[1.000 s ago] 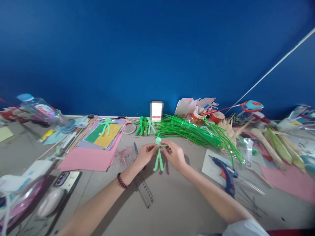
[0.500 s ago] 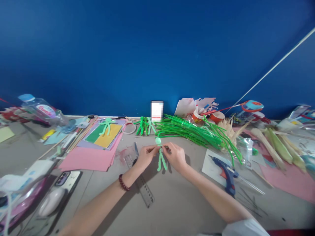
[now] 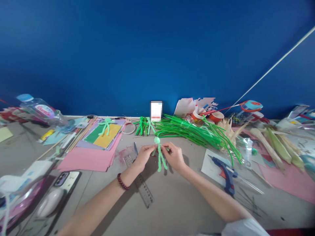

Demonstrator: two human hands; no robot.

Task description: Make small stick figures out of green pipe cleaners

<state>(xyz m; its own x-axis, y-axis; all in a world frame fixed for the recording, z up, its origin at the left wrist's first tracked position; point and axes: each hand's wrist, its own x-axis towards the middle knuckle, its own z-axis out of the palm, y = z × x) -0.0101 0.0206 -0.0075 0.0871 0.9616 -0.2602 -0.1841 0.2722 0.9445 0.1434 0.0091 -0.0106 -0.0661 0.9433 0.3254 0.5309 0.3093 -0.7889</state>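
A light green pipe-cleaner figure [image 3: 160,159] with a round head and two legs is held upright between my hands. My left hand [image 3: 145,155] pinches its arm on the left side. On the other side my right hand [image 3: 174,155] grips the opposite arm near the body. Under my left wrist lies a clear ruler [image 3: 145,193], partly covered, with a dark pointed tool [image 3: 136,149] beside it. Behind stand several small green figures [image 3: 143,126], next to a bundle of green pipe cleaners [image 3: 187,131].
A blue glue gun [image 3: 227,177] rests on white paper at right, near corn husks [image 3: 275,144]. Pink paper [image 3: 86,159], another light green figure [image 3: 106,125], a phone [image 3: 71,180] and a computer mouse [image 3: 51,202] lie left. A bottle [image 3: 40,108] leans behind them.
My left hand has shifted slightly left and away from the figure's body, still on its arm. The figure's head tilts a little to the left; my right hand stays nearly in place.
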